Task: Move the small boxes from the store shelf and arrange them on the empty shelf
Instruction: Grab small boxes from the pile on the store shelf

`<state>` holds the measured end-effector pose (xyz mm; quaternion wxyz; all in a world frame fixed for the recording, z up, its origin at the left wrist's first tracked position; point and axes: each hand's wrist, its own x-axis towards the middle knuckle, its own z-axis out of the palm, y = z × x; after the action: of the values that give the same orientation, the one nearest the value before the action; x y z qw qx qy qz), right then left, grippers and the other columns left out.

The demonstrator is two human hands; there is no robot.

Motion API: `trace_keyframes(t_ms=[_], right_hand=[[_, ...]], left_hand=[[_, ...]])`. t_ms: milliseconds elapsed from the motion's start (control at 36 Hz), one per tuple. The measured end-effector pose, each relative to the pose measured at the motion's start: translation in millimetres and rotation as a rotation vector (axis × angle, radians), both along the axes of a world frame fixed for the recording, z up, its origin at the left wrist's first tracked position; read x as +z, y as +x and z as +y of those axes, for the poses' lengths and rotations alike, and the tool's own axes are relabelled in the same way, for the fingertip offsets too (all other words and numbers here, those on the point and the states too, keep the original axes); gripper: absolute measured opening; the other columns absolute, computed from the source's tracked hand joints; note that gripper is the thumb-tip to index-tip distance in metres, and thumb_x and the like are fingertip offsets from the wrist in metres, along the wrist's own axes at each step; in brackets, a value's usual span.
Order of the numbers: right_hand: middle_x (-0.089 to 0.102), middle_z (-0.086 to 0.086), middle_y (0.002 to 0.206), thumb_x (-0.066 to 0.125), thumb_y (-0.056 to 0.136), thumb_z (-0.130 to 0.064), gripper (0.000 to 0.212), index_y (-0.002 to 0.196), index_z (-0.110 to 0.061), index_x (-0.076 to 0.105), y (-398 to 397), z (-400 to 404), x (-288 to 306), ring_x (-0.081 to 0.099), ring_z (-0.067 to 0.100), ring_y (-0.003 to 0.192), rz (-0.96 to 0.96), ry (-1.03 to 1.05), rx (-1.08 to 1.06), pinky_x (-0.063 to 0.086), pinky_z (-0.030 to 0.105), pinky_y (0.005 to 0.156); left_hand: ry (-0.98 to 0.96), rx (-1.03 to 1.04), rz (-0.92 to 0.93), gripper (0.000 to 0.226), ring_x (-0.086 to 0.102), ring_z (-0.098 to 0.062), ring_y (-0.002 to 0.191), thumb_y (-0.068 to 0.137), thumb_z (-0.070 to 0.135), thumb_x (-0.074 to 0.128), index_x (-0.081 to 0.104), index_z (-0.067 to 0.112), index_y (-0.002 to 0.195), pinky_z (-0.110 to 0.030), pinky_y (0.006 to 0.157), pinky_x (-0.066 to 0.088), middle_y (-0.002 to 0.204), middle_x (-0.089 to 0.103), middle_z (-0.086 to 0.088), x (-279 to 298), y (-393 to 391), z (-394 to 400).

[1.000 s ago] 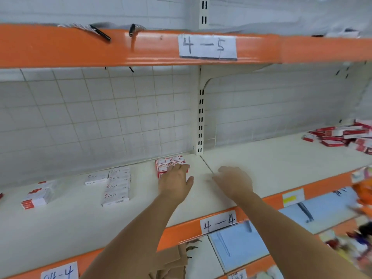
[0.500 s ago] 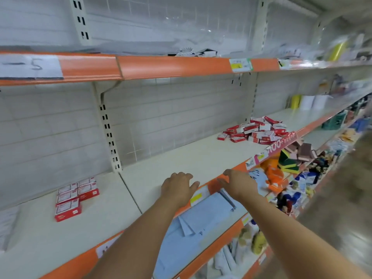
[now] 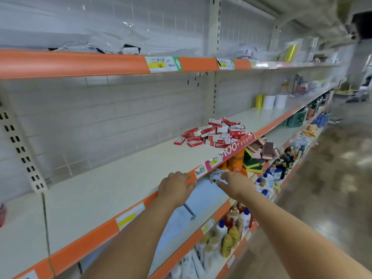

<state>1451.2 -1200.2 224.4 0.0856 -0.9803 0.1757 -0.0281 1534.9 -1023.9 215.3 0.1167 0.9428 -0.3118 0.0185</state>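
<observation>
A loose heap of small red and white boxes (image 3: 213, 133) lies on the cream shelf (image 3: 124, 178), to the right and farther along. My left hand (image 3: 176, 187) hovers over the shelf's orange front edge (image 3: 80, 250) with relaxed fingers and holds nothing. My right hand (image 3: 235, 183) is stretched out just past that edge, fingers spread, also holding nothing. Both hands are well short of the heap. At the far left edge a red sliver of another box (image 3: 2, 215) just shows.
An upper orange-edged shelf (image 3: 80, 63) hangs overhead. Below, shelves carry blue paper sheets (image 3: 181, 224), bottles (image 3: 231, 234) and sponges (image 3: 259, 154). Yellow and white rolls (image 3: 268, 101) stand farther right on the same shelf. The aisle floor (image 3: 332, 178) runs along the right.
The view has swung right, away from the arranged boxes toward the heap. Both hands left the placed boxes and moved right along the shelf edge, holding nothing.
</observation>
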Motion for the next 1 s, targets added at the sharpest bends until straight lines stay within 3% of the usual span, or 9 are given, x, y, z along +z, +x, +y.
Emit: trace_keyframes(t_ms=[139,306,444,583,778,1000], right_hand=[[0.059,0.005,0.128,0.044,0.1,-0.036,0.037,0.13,-0.016,0.053,29,-27,-5,0.056,0.025,0.113,-0.029,0.048,0.006,0.049,0.036,0.086],[0.063,0.008,0.12,0.044,0.099,-0.034,0.035,0.123,-0.013,0.057,91,-55,-10,0.061,0.026,0.104,-0.062,0.053,0.018,0.05,0.032,0.077],[0.062,0.007,0.121,0.044,0.099,-0.032,0.034,0.126,-0.015,0.055,148,-69,-2,0.06,0.025,0.107,-0.099,0.035,-0.001,0.051,0.034,0.085],[0.063,0.006,0.118,0.043,0.099,-0.028,0.031,0.123,-0.018,0.059,194,-85,2,0.059,0.024,0.104,-0.246,-0.044,-0.02,0.051,0.034,0.082],[0.053,0.005,0.137,0.043,0.097,-0.023,0.04,0.137,-0.022,0.049,251,-98,-11,0.051,0.024,0.123,-0.09,0.036,0.089,0.045,0.035,0.095],[0.054,0.004,0.135,0.043,0.092,-0.013,0.043,0.134,-0.018,0.052,290,-100,-22,0.049,0.023,0.123,-0.059,-0.018,0.236,0.045,0.036,0.097]], left_hand=[[-0.01,0.015,0.002,0.041,0.053,-0.024,0.109,0.099,0.047,0.037,0.057,0.024,0.127,-0.036,0.084,0.044,0.12,0.059,-0.003,-8,32,-27],[-0.018,0.031,-0.002,0.046,0.044,-0.023,0.125,0.1,0.047,0.034,0.049,0.024,0.137,-0.036,0.098,0.04,0.135,0.051,-0.003,-9,86,-55],[-0.049,0.069,-0.005,0.047,0.044,-0.022,0.127,0.101,0.047,0.034,0.048,0.023,0.139,-0.037,0.099,0.042,0.138,0.05,-0.002,-5,143,-72],[-0.029,0.09,0.011,0.046,0.04,-0.021,0.131,0.102,0.042,0.034,0.042,0.022,0.143,-0.036,0.103,0.039,0.144,0.044,-0.001,-9,188,-87],[0.068,0.103,-0.02,0.049,0.035,-0.022,0.134,0.103,0.038,0.035,0.031,0.019,0.148,-0.035,0.106,0.036,0.151,0.033,-0.004,-19,233,-111],[0.134,0.11,-0.037,0.059,0.01,-0.025,0.147,0.103,0.035,0.031,0.006,0.018,0.154,-0.038,0.115,0.02,0.161,0.004,-0.004,-32,268,-133]])
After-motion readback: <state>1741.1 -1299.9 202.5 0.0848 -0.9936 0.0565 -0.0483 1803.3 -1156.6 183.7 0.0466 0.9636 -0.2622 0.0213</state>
